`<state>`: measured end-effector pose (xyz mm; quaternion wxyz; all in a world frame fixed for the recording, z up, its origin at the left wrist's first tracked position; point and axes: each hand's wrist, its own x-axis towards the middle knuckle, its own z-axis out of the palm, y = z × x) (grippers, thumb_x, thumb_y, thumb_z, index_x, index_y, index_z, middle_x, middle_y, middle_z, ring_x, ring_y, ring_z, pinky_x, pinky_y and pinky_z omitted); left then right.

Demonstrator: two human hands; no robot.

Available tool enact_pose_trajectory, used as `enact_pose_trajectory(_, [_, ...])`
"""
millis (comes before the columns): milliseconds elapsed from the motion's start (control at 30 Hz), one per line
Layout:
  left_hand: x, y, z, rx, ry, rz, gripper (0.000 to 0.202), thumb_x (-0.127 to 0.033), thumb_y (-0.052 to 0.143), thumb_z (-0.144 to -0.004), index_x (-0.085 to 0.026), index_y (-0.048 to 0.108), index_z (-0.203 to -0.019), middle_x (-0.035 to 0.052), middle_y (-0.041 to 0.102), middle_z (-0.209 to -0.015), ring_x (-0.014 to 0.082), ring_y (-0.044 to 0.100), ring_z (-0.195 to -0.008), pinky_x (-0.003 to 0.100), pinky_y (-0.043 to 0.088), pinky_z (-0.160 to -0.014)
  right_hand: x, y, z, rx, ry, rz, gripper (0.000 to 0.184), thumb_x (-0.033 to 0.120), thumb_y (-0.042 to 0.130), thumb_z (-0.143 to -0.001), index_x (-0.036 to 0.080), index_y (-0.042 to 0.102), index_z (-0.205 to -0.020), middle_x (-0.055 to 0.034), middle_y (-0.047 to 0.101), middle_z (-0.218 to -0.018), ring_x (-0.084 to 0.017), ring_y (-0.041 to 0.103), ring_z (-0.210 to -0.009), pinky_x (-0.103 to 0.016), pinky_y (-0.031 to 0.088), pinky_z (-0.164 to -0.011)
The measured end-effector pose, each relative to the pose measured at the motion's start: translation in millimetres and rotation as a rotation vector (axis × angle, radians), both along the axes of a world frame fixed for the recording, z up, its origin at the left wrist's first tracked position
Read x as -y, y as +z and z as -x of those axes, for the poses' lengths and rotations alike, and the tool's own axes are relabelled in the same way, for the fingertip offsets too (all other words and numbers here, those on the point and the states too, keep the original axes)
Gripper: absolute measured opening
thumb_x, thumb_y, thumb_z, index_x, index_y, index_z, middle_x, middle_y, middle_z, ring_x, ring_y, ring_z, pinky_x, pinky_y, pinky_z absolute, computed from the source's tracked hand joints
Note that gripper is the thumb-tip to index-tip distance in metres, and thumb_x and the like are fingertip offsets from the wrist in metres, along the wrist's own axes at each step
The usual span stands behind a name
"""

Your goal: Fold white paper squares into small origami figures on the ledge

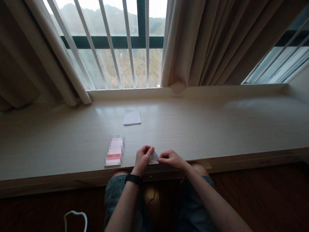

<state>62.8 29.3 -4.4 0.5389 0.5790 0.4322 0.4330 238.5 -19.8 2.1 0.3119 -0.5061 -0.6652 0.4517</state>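
Observation:
My left hand [142,158] and my right hand [171,158] meet at the near edge of a pale wooden ledge [227,131]. Both pinch a small white piece of paper [154,157] between them, fingers curled closed on it. A black band sits on my left wrist [133,179]. Most of the paper is hidden by my fingers.
A small stack of white paper [131,117] lies farther back on the ledge. A blurred white and red card [114,152] lies left of my hands. Curtains [217,33] flank a barred window [119,39]. A white cable [72,229] loops on the floor at lower left.

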Motion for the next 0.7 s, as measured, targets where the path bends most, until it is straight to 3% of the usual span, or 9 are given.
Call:
enact_pose_trajectory(200, [5, 1.9, -3, -0.031, 0.011, -0.054, 0.034, -0.048, 0.062, -0.079, -0.014, 0.063, -0.074, 0.0, 0.06, -0.066, 0.0125, 0.052, -0.063, 0.024, 0.041, -0.06, -4, -1.7, 8, 0.081, -0.103, -0.114, 0.039, 0.048, 0.055, -0.087, 0.017, 0.068, -0.068, 0.0001, 0.064, -0.064, -0.012, 0.053, -0.061, -0.022, 0.036, -0.06])
enact_pose_trajectory(400, [7, 3.6, -8, -0.128, -0.009, -0.145, 0.031, -0.044, 0.06, -0.082, -0.015, 0.066, -0.077, 0.0027, 0.065, -0.071, 0.0145, 0.057, -0.067, 0.025, 0.043, -0.063, -7, -13.0, 10, -0.027, -0.182, -0.059, 0.044, 0.053, 0.057, -0.083, 0.016, 0.067, -0.062, 0.0005, 0.059, -0.056, -0.011, 0.046, -0.053, -0.022, 0.033, -0.054])
enact_pose_trajectory(567, [6, 1.3, -6, -0.191, -0.066, -0.179, 0.032, -0.046, 0.061, -0.083, -0.015, 0.07, -0.086, 0.0057, 0.071, -0.081, 0.0168, 0.062, -0.072, 0.026, 0.046, -0.067, -4, -10.9, 10, -0.058, -0.316, -0.095, 0.044, 0.054, 0.057, -0.083, 0.015, 0.068, -0.066, -0.0022, 0.063, -0.06, -0.013, 0.051, -0.058, -0.023, 0.036, -0.056])
enact_pose_trajectory(700, [6, 0.1, -3, -0.173, -0.09, -0.166, 0.032, -0.046, 0.062, -0.083, -0.015, 0.072, -0.086, 0.0068, 0.072, -0.082, 0.0183, 0.064, -0.076, 0.027, 0.047, -0.07, -5, -9.7, 9, -0.121, -0.311, -0.065, 0.044, 0.055, 0.057, -0.082, 0.015, 0.068, -0.067, -0.0032, 0.065, -0.063, -0.014, 0.054, -0.06, -0.024, 0.039, -0.058])
